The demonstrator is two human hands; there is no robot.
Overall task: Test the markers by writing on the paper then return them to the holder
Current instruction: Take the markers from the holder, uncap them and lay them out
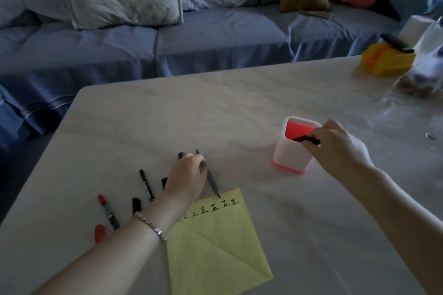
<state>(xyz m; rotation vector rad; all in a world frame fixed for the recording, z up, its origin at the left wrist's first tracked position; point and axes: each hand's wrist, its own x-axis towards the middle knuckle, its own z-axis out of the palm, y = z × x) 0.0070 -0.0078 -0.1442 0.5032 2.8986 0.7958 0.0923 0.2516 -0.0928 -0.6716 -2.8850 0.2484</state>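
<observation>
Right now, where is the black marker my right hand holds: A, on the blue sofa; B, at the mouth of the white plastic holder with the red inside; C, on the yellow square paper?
B: the right hand pinches the black marker at the rim of the white plastic holder with the red inside.

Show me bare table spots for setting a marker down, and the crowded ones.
Bare: table between the holder and the far edge; also right of the yellow paper. Crowded: loose markers by the left hand; yellow box corner.
</observation>
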